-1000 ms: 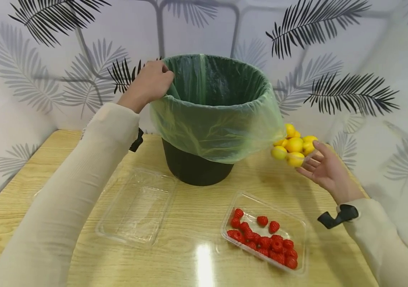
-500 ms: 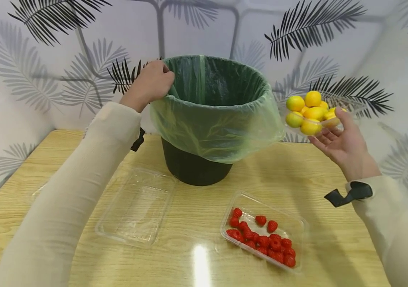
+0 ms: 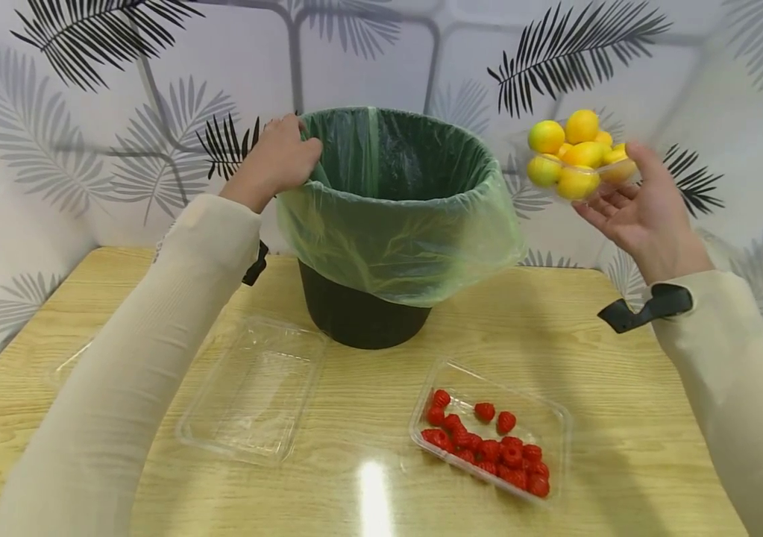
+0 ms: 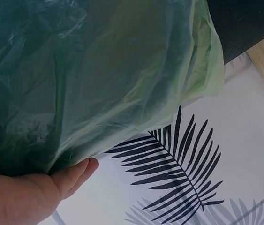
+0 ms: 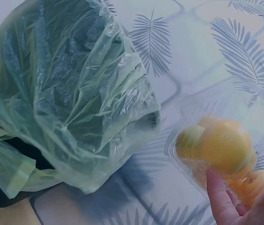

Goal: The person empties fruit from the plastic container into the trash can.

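Note:
A black trash bin stands toward the back of the table, lined with a pale green trash bag folded over its rim. My left hand grips the bag and rim at the left, thumb inside; in the left wrist view the thumb and fingertips press the film. Off to the right of the bin and above the table, my right hand holds a clear plastic tray from its near end. Several small yellow citrus fruits, some greenish, are heaped in it, and the tray is about level with the bin's mouth.
Several red raspberries lie in a clear tray at front right. Another clear plastic tray sits left of the bin's base. A clear edge shows beside the left forearm. A palm-leaf patterned sheet hangs behind.
My right hand has lifted the tray of yellow fruit from beside the bin's lower right to the height of its rim. The left hand keeps its grip on the bag.

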The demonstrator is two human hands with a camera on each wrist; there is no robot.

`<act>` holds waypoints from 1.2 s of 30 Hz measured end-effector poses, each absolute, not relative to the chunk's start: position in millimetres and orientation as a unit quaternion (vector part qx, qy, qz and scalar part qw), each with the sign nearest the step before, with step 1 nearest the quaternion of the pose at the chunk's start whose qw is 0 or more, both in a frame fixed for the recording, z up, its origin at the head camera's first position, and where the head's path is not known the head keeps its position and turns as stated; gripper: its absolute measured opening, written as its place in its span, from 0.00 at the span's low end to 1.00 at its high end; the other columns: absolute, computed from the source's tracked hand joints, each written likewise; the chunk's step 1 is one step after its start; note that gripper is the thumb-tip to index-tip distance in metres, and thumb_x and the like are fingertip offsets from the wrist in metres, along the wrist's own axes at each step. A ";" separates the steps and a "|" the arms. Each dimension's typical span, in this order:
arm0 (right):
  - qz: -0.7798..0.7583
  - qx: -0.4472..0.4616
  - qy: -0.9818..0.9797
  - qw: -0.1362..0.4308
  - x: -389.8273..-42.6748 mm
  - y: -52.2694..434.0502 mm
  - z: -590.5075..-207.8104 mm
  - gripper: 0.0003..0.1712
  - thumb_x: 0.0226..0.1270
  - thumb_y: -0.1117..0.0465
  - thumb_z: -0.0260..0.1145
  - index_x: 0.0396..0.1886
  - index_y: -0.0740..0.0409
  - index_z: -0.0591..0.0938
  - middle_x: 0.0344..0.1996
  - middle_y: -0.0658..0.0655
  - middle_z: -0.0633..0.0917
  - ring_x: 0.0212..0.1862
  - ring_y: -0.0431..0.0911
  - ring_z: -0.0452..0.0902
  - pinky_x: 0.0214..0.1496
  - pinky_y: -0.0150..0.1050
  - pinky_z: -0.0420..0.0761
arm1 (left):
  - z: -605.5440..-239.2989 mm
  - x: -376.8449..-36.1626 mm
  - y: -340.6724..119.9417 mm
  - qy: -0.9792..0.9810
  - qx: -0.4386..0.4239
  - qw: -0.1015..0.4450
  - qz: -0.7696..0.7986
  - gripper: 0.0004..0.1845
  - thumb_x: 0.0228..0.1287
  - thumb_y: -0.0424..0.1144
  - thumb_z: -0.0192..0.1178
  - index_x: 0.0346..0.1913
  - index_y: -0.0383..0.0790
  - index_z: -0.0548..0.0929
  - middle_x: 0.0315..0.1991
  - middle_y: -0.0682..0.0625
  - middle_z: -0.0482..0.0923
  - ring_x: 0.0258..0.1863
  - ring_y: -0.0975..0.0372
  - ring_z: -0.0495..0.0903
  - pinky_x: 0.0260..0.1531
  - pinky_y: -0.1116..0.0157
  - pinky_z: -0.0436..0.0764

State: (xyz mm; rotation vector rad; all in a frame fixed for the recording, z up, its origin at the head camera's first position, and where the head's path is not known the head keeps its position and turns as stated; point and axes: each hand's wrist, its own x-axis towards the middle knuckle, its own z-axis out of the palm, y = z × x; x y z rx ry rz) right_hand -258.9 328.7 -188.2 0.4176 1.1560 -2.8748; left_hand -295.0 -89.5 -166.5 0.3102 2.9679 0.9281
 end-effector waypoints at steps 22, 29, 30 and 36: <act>-0.847 0.096 0.520 -0.046 -277.0 283.5 -150.2 0.31 0.57 0.46 0.71 0.57 0.45 0.68 0.50 0.48 0.68 0.57 0.43 0.64 0.56 0.42 0.77 | -165.3 -297.1 -89.8 0.949 0.092 0.019 0.301 0.31 0.74 0.44 0.25 0.76 0.36 0.40 0.76 0.40 0.35 0.75 0.51 0.41 0.66 0.52 0.59; -0.814 0.053 0.576 -0.057 -278.7 257.9 -139.3 0.27 0.61 0.47 0.68 0.57 0.41 0.68 0.54 0.48 0.64 0.57 0.45 0.63 0.66 0.45 0.70 | -164.0 -297.7 -91.7 0.948 0.094 0.018 0.303 0.31 0.73 0.42 0.23 0.75 0.35 0.39 0.76 0.39 0.35 0.75 0.51 0.43 0.60 0.54 0.60; -0.807 0.050 0.585 -0.060 -278.8 254.0 -138.7 0.27 0.61 0.47 0.68 0.57 0.41 0.68 0.53 0.48 0.64 0.55 0.45 0.62 0.65 0.45 0.71 | -163.9 -297.7 -91.4 0.948 0.095 0.019 0.303 0.31 0.73 0.41 0.23 0.75 0.35 0.39 0.76 0.39 0.34 0.75 0.51 0.43 0.60 0.54 0.60; -0.763 0.023 0.643 -0.063 -279.3 229.6 -141.9 0.28 0.61 0.47 0.67 0.57 0.46 0.67 0.46 0.49 0.64 0.47 0.45 0.63 0.50 0.40 0.77 | -164.7 -296.8 -88.9 0.948 0.091 0.025 0.304 0.30 0.74 0.41 0.23 0.76 0.36 0.38 0.76 0.40 0.33 0.75 0.51 0.40 0.59 0.55 0.59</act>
